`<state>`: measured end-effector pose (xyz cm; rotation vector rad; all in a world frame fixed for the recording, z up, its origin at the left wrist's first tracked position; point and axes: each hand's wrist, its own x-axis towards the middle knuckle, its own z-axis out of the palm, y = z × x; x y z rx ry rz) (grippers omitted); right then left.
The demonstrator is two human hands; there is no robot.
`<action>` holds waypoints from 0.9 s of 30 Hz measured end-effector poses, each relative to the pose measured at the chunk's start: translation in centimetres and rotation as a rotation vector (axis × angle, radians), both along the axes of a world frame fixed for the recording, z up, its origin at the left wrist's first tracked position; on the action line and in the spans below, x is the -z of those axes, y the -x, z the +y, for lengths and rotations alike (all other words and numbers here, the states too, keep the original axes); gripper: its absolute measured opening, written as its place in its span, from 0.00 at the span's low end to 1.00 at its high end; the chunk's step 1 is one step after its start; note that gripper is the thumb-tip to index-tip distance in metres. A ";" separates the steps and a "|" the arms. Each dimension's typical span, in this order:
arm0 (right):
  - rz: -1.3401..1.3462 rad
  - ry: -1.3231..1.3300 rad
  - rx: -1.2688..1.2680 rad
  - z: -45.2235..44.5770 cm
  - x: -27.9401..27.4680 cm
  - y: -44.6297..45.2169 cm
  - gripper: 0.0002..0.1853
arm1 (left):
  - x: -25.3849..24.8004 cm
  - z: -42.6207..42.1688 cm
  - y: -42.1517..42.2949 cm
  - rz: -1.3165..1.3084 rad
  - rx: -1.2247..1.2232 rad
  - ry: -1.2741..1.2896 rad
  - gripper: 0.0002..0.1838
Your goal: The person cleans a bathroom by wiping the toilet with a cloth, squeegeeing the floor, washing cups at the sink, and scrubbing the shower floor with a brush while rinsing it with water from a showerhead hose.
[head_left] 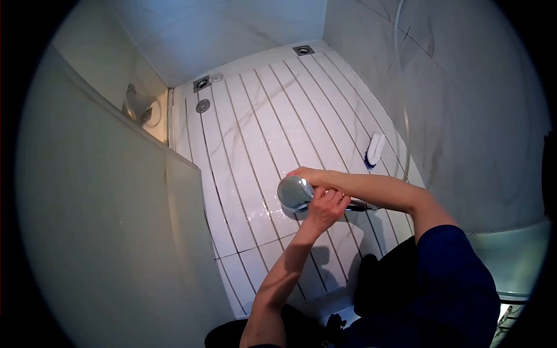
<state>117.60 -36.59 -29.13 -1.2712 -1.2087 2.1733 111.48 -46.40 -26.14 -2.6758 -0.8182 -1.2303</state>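
A round chrome shower head is held over the white grooved floor, near the middle of the view. My left hand is closed round its handle, just right of the round head. Behind the shower head and its neck is my right hand, whose fingers are mostly hidden. Below the hands the handle joins a hose fitting on the right. Water droplets glisten on the floor left of the shower head.
A white brush with dark blue bristles lies on the floor at the right. Square drains and round drain covers are at the back. A glass panel stands left; a hose hangs along the right wall.
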 end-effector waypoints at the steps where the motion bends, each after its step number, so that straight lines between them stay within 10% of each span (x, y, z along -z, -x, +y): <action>1: -0.022 0.079 -0.045 -0.5 -1.5 -1.1 0.13 | -0.4 0.0 0.7 -0.007 -0.002 -0.003 0.16; 8: -0.127 0.106 -0.255 -4.8 -10.0 -6.1 0.33 | -2.0 2.3 4.6 -0.051 -0.069 0.206 0.20; 14: -0.368 -0.354 -0.284 -4.1 -14.1 -6.3 0.14 | -5.8 5.2 10.8 -0.319 -0.395 0.587 0.29; 17: -0.304 -0.357 -0.198 -5.7 -14.0 -3.5 0.12 | -2.7 4.2 13.8 -1.337 0.058 1.338 0.32; 20: -0.193 -0.303 -0.265 -7.7 -12.8 -0.2 0.12 | 0.7 1.2 14.4 -1.996 0.354 1.570 0.28; 27: -0.130 -0.236 -0.528 -9.7 -11.5 1.2 0.08 | 2.5 -0.1 16.6 -1.926 0.566 1.434 0.24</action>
